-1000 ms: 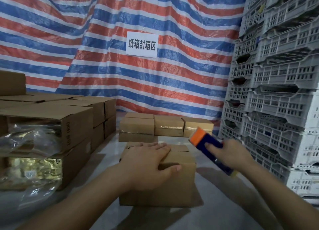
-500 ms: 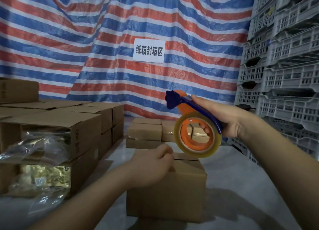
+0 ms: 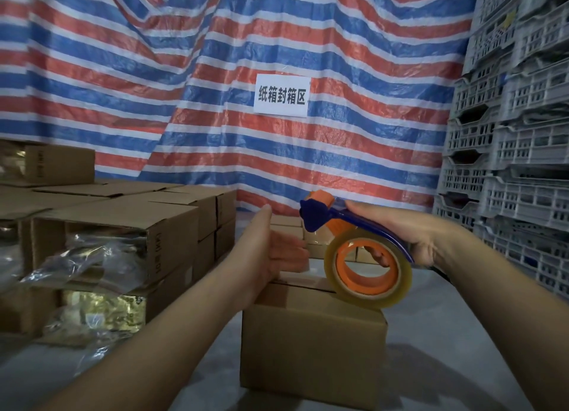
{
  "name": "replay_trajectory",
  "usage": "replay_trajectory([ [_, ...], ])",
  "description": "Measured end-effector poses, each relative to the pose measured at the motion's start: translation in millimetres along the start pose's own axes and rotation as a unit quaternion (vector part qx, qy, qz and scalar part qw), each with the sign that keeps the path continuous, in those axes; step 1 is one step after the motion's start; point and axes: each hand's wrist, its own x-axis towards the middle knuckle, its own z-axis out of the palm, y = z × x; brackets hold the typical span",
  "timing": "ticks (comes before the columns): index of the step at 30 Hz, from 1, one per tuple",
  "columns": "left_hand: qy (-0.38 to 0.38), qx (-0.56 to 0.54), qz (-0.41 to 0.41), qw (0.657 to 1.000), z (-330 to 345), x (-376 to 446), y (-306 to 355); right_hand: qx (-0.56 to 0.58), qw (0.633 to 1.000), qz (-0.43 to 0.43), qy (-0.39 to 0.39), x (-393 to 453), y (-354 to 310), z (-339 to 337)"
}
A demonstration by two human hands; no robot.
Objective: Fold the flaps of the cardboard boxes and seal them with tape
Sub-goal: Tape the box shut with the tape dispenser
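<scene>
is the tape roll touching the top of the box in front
Cannot tell. In the head view the tape roll, held in the right hand, overlaps the top edge of the box, but no contact or gap shows plainly.

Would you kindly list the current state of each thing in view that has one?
Front cardboard box: flaps folded shut, upright on the floor.
Tape dispenser: gripped, roll resting on the box top.
Right hand: holds the dispenser.
Left hand: open, fingers straight, at the box's far edge.
Left stacked boxes: sides open, plastic bags showing.
</scene>
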Motion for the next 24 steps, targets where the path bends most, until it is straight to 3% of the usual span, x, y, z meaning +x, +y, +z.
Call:
replay_trajectory([
  [4,0.025,0.008,-0.007,1.000,10,-4,7,-0.037,0.999,0.003,-0.022,3,-5,5],
  [10,-0.037,-0.005,-0.073,0.997,12,-5,3,-0.033,0.999,-0.005,-0.014,5,-5,3],
  [19,0.000,0.063,-0.008,0.998,3,-4,26,-0.050,0.999,0.009,-0.016,8,-9,4],
  [24,0.018,0.088,-0.012,0.996,1,-2,33,-0.041,0.999,0.016,-0.007,7,-9,5],
])
